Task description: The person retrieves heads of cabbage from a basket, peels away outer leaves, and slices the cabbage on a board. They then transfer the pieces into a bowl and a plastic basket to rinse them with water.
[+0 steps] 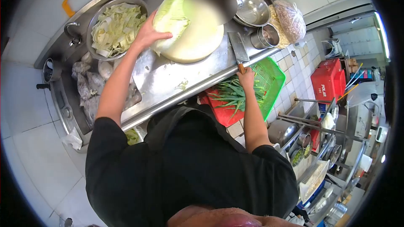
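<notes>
Head view: the left hand [147,33] lies spread, fingers apart, on a cabbage half [170,17] atop the round cutting board [198,38], just right of the bowl of cut cabbage [115,27]. The right hand [246,75] grips the cleaver [238,48] handle, its blade pointing away from the body, beside the board

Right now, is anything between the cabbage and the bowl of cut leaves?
Nothing visible. The cabbage lies on the cutting board under the left hand, right beside the bowl, with only bare counter between.
</notes>
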`<state>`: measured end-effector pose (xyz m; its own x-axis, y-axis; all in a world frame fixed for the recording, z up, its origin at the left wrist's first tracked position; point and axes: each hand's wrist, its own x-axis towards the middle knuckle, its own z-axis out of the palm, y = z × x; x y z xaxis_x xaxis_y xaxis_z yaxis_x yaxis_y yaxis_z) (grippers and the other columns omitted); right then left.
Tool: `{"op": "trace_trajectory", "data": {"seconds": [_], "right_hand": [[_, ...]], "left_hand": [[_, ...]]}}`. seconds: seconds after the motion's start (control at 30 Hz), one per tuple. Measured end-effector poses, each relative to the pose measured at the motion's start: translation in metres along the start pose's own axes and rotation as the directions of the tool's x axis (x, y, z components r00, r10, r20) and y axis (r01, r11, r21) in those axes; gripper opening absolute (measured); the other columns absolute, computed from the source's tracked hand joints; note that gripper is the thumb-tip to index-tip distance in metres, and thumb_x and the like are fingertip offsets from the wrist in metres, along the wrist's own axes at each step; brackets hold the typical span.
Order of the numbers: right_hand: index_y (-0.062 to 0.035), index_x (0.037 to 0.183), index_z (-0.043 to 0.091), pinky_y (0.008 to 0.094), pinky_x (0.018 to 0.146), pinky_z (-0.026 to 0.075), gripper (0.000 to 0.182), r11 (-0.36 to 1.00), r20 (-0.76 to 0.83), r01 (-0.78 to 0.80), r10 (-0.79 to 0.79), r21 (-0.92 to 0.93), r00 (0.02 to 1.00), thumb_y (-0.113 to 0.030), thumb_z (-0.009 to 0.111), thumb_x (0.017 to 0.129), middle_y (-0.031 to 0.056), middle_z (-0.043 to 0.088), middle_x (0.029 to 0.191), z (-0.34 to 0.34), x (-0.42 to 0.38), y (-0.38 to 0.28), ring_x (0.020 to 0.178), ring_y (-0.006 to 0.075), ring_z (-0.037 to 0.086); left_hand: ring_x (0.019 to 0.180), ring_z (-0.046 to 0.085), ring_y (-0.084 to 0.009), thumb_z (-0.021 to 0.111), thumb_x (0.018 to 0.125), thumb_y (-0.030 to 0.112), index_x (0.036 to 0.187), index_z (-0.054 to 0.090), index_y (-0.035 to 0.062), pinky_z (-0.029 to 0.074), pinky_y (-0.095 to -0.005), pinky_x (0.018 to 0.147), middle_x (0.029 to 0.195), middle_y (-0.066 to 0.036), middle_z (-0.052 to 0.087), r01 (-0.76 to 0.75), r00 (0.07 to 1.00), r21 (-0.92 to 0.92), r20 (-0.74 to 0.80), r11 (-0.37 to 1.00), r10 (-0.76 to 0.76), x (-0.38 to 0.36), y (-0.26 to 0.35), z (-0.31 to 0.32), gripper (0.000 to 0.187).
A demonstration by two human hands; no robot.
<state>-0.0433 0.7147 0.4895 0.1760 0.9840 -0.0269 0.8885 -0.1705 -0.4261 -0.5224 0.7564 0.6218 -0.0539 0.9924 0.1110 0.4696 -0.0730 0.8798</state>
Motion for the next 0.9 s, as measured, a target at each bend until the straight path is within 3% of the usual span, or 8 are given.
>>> {"op": "trace_trajectory", "data": {"seconds": [0.17,0.27,0.37,0.5,0.6,0.7,0.8,0.9], "right_hand": [[-0.0030,0.109,0.056,0.0516,0.088,0.049,0.032,0.964,0.163,-0.265,0.264,-0.018,0.951,-0.017,0.062,0.081,0.0284,0.066,0.104,-0.002,0.011,-0.017,0.102,0.0468,0.063],[-0.0048,0.109,0.058,0.0502,0.086,0.050,0.035,0.953,0.136,-0.283,0.267,0.112,0.954,-0.020,0.065,0.079,0.0297,0.067,0.098,-0.021,0.000,-0.026,0.099,0.0462,0.064],[-0.0001,0.101,0.059,0.0399,0.069,0.050,0.033,0.856,0.241,-0.232,0.130,0.463,0.962,-0.022,0.073,0.080,0.0137,0.064,0.078,-0.025,-0.023,-0.011,0.071,0.0274,0.061],[0.0024,0.096,0.059,0.0310,0.051,0.044,0.031,0.413,0.517,-0.468,-0.008,0.781,0.856,-0.019,0.076,0.081,0.0022,0.057,0.071,-0.061,-0.041,-0.054,0.053,0.0122,0.048],[0.0028,0.099,0.058,0.0293,0.047,0.044,0.031,0.485,0.567,-0.456,-0.104,0.746,0.817,-0.017,0.074,0.083,0.0055,0.059,0.072,-0.040,-0.027,-0.065,0.048,0.0131,0.050],[0.0048,0.112,0.057,0.0316,0.052,0.049,0.037,0.738,0.694,-0.390,-0.145,0.550,0.705,-0.016,0.070,0.085,0.0108,0.062,0.074,-0.034,0.001,-0.080,0.052,0.0169,0.057],[0.0051,0.128,0.051,0.0357,0.056,0.053,0.048,0.787,0.623,-0.299,-0.134,0.539,0.771,-0.016,0.065,0.087,0.0187,0.065,0.080,-0.053,0.013,-0.101,0.057,0.0232,0.063],[0.0028,0.139,0.045,0.0410,0.068,0.054,0.060,0.849,0.401,-0.023,-0.225,0.527,0.888,-0.028,0.064,0.091,0.0212,0.066,0.086,-0.056,0.015,-0.112,0.065,0.0260,0.065]], "left_hand": [[0.120,0.054,-0.0375,0.089,0.061,0.035,0.153,0.029,0.0095,0.042,-0.0509,0.102,0.134,-0.018,0.055,-0.198,0.977,0.763,0.205,0.615,0.061,0.051,0.016,0.042,0.112],[0.128,0.048,-0.0359,0.088,0.061,0.043,0.153,0.030,0.0108,0.036,-0.0517,0.106,0.133,-0.017,0.054,-0.195,0.981,0.839,0.162,0.508,0.109,0.050,-0.001,0.072,0.113],[0.133,0.040,-0.0374,0.087,0.060,0.049,0.152,0.030,0.0099,0.029,-0.0524,0.110,0.138,-0.017,0.048,-0.239,0.963,0.911,0.177,0.337,0.204,0.023,-0.011,0.085,0.115],[0.136,0.035,-0.0371,0.086,0.058,0.057,0.154,0.027,0.0105,0.021,-0.0636,0.112,0.144,-0.018,0.041,-0.076,0.997,0.879,0.061,0.471,0.047,0.008,0.021,0.112,0.122],[0.137,0.035,-0.0379,0.087,0.055,0.058,0.156,0.022,0.0097,0.023,-0.0704,0.109,0.146,-0.019,0.039,-0.054,0.997,0.866,0.077,0.497,-0.026,0.038,0.040,0.122,0.130],[0.136,0.039,-0.0372,0.089,0.054,0.055,0.157,0.017,0.0090,0.026,-0.0744,0.107,0.146,-0.018,0.040,-0.092,0.989,0.879,0.137,0.468,-0.062,0.066,0.038,0.142,0.134],[0.136,0.041,-0.0367,0.090,0.056,0.052,0.157,0.011,0.0063,0.028,-0.0710,0.108,0.150,-0.019,0.038,-0.010,0.917,0.901,0.181,0.434,-0.356,0.073,0.061,0.153,0.137],[0.135,0.043,-0.0328,0.090,0.059,0.048,0.156,0.016,0.0041,0.028,-0.0699,0.109,0.147,-0.017,0.043,0.028,0.917,0.919,0.133,0.393,-0.377,0.069,0.064,0.160,0.130]]}}
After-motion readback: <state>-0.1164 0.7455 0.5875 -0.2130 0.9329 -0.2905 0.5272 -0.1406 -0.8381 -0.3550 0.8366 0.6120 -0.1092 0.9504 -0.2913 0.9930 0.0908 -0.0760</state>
